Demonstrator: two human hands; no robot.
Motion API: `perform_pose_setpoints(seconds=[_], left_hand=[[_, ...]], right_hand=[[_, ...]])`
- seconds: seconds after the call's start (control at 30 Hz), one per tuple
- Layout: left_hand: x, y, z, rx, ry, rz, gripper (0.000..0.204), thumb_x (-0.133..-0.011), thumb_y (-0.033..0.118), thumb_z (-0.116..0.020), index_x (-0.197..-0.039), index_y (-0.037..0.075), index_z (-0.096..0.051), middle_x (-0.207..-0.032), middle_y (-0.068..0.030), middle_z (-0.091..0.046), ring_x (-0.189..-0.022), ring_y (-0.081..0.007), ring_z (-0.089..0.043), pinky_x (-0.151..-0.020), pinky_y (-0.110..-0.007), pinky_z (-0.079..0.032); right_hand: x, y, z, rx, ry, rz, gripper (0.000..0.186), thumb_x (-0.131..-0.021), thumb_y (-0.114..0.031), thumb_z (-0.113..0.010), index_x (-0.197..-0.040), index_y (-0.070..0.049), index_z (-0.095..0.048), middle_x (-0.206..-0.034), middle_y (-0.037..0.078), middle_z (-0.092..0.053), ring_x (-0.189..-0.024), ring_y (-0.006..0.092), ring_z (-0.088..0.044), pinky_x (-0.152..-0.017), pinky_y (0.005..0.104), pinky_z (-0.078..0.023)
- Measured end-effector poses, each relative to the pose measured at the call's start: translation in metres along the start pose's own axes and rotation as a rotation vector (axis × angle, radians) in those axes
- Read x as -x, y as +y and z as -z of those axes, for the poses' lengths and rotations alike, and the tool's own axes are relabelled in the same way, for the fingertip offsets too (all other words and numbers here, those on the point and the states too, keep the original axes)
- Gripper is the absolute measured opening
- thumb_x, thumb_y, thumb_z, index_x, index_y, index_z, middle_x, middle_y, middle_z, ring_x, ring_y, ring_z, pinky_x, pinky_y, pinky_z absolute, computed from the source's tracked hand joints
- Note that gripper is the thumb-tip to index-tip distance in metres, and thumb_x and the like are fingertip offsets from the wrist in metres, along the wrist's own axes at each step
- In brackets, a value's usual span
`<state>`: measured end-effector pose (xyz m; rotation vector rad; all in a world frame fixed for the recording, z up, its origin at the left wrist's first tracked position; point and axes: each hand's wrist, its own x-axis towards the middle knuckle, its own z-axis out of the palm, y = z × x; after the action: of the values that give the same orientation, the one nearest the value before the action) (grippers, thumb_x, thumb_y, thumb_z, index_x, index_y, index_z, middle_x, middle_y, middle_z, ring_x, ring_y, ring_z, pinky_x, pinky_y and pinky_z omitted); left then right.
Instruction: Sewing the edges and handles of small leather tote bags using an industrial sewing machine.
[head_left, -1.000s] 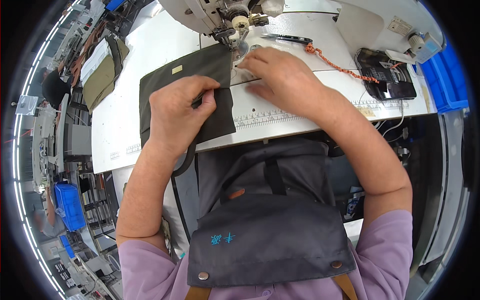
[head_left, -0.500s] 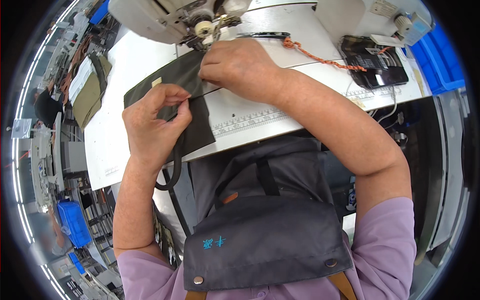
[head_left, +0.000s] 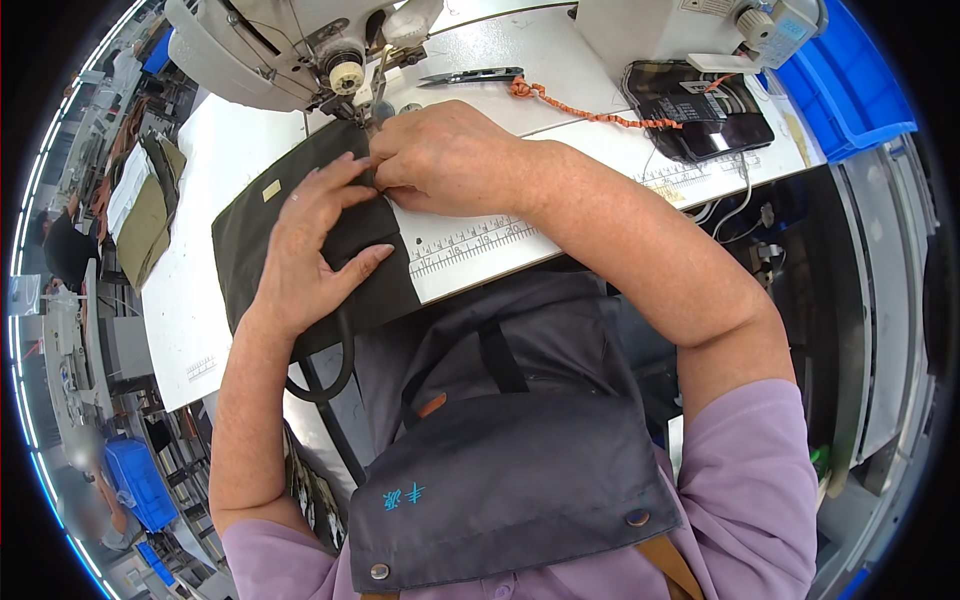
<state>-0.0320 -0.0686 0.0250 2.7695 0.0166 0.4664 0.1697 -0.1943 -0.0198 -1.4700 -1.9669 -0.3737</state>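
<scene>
A piece of dark olive-grey fabric (head_left: 245,245) lies on the white sewing table (head_left: 215,330), its far corner by the needle area of a sewing machine (head_left: 240,60). A small pale yellow patch (head_left: 271,190) shows on the cloth. My left hand (head_left: 310,245) rests on this fabric with thumb and fingers spread. Close to the needle, my right hand (head_left: 450,165) is closed, fingertips pinching the fabric's right edge; the exact grip is partly hidden. From beneath my left wrist, a dark strap (head_left: 348,365) loops over the table's front edge.
Black thread snips (head_left: 470,76) on an orange braided cord (head_left: 590,115) lie behind my right hand. Farther right are a dark phone-like device (head_left: 710,125) and a blue bin (head_left: 850,95). Olive fabric pieces (head_left: 155,235) are stacked at left. A person (head_left: 110,500) is at lower left.
My left hand has gone from a finger-and-thumb pinch to spread fingers on the fabric. My right hand stays closed at the fabric edge near the needle. The whole view has shifted slightly.
</scene>
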Motion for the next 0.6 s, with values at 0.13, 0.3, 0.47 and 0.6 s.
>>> perform_pose_setpoints(seconds=[0.13, 0.3, 0.47, 0.6], left_hand=[[0.008, -0.01, -0.006, 0.157, -0.115, 0.04, 0.047, -0.088, 0.018, -0.074, -0.131, 0.004, -0.062, -0.144, -0.0142, -0.06, -0.141, -0.0345, -0.051, -0.123, -0.053, -0.031], [0.012, -0.011, -0.005, 0.143, -0.129, 0.039, 0.048, -0.091, 0.017, -0.07, -0.136, 0.005, -0.061, -0.145, -0.0127, -0.059, -0.141, -0.0331, -0.051, -0.124, -0.055, -0.029], [0.008, -0.008, -0.004, 0.096, -0.164, 0.045, 0.05, -0.092, 0.022, -0.07, -0.138, 0.006, -0.06, -0.146, -0.0129, -0.058, -0.139, -0.0336, -0.052, -0.124, -0.055, -0.03], [0.014, -0.003, -0.004, 0.038, -0.136, 0.056, 0.052, -0.092, 0.018, -0.069, -0.141, 0.004, -0.058, -0.147, -0.0151, -0.057, -0.141, -0.0346, -0.05, -0.124, -0.053, -0.028]], right_hand=[[0.002, -0.001, 0.003, -0.078, -0.013, -0.062, 0.007, -0.076, -0.013, -0.074, -0.08, -0.007, -0.072, -0.086, 0.001, -0.065, -0.086, 0.0236, -0.068, -0.071, 0.0396, -0.055], [0.001, -0.001, 0.006, -0.126, -0.024, -0.057, 0.005, -0.077, -0.011, -0.072, -0.079, -0.007, -0.072, -0.085, 0.001, -0.065, -0.085, 0.0242, -0.067, -0.07, 0.0395, -0.054], [0.002, -0.001, 0.009, -0.206, -0.014, -0.106, 0.005, -0.077, -0.011, -0.071, -0.079, -0.007, -0.07, -0.083, 0.003, -0.064, -0.082, 0.0263, -0.067, -0.068, 0.0396, -0.053], [0.001, -0.002, 0.009, -0.157, -0.017, -0.125, 0.008, -0.078, -0.015, -0.069, -0.079, -0.008, -0.07, -0.083, 0.005, -0.066, -0.084, 0.0286, -0.067, -0.07, 0.0439, -0.054]])
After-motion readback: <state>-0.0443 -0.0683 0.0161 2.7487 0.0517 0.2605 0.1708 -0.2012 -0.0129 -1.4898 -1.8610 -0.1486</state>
